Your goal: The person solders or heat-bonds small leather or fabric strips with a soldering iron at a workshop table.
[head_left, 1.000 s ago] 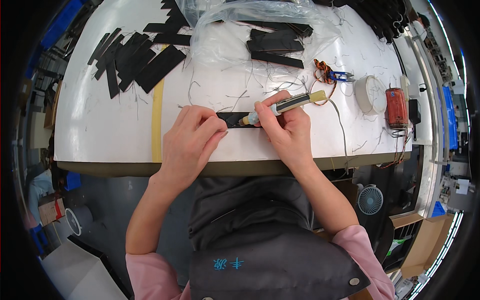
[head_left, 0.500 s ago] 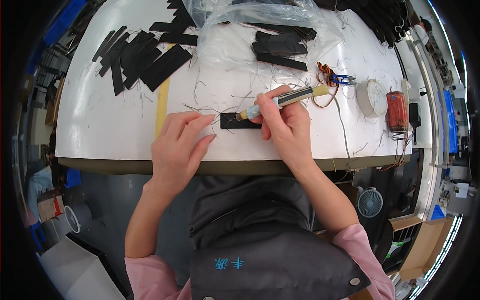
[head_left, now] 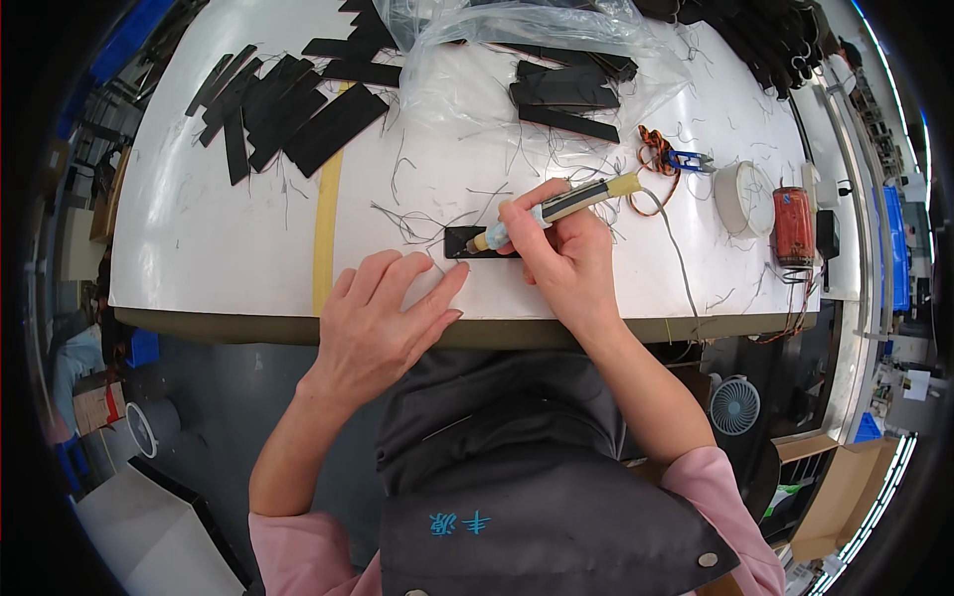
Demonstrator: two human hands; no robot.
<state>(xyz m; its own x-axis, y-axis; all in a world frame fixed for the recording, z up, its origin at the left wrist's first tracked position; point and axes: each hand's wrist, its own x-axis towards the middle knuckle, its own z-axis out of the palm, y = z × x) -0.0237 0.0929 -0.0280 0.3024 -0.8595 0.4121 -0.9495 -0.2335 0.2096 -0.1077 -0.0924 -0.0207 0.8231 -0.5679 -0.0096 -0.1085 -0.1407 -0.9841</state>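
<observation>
A short black fabric strip (head_left: 456, 248) lies flat on the white tabletop in front of me, with loose dark threads at its left end. My right hand (head_left: 566, 243) is closed round a corded, pen-shaped tool (head_left: 571, 204), which looks like a soldering iron. Its tip rests on or just above the strip's left part, and the hand covers the strip's right end. My left hand (head_left: 383, 308) has its fingers apart and holds nothing. Its index fingertip is at the strip's near edge; whether it touches cannot be told.
Many black strips (head_left: 336, 134) are heaped at the far left. More strips (head_left: 566, 94) lie beside a clear plastic bag (head_left: 452, 94). Blue thread snips (head_left: 691, 161) with an orange-black cord, a white tape roll (head_left: 743, 199) and a red cylinder (head_left: 792, 228) stand at right.
My left hand has moved right, its index finger now reaching the strip's near edge. The tool tip has shifted slightly left and down along the strip.
</observation>
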